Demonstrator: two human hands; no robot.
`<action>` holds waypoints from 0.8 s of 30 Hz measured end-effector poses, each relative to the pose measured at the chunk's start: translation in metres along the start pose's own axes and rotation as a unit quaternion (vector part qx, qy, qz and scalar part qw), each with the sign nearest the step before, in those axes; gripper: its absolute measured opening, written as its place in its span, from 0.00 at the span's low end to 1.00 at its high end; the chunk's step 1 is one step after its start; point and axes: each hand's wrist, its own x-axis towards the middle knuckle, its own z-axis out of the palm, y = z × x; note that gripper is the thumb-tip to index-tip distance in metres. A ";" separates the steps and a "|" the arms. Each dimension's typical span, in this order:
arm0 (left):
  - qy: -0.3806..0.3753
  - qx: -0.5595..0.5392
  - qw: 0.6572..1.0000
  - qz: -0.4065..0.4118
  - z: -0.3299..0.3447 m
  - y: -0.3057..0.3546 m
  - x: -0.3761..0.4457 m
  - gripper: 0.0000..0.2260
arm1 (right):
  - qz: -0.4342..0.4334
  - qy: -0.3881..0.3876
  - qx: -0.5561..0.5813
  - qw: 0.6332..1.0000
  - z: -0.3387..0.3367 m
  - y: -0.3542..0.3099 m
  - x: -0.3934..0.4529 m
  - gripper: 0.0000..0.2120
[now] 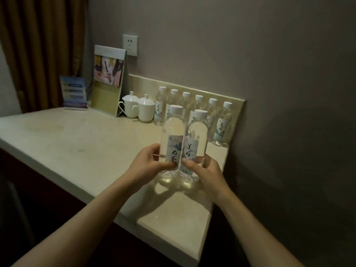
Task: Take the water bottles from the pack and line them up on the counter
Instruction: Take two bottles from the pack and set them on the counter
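Hands both gripping: left hand (148,162) round one clear plastic white-capped water bottle (172,139), right hand (204,170) round its twin (196,141), side by side, touching. Both upright over pale stone counter (77,147), w/ row of six like bottles (221,124) along backsplash behind.

In your left hand (149,160) and right hand (204,170) are clear glossy plastic bottles (173,132) with paper labels, above a smooth, stone-like counter (77,141); beyond them, glazed white cups (138,109).
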 end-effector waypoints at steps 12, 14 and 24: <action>-0.049 0.025 0.998 -0.039 -0.071 -0.029 0.119 0.14 | -0.023 -0.019 -0.128 0.991 0.032 -0.007 0.132 0.26; -0.051 0.020 0.998 -0.038 -0.077 -0.037 0.133 0.15 | -0.015 0.000 -0.124 0.992 0.042 -0.004 0.144 0.27; -0.111 0.031 0.993 -0.003 -0.116 -0.078 0.216 0.17 | 0.002 0.047 -0.108 0.993 0.086 0.004 0.196 0.22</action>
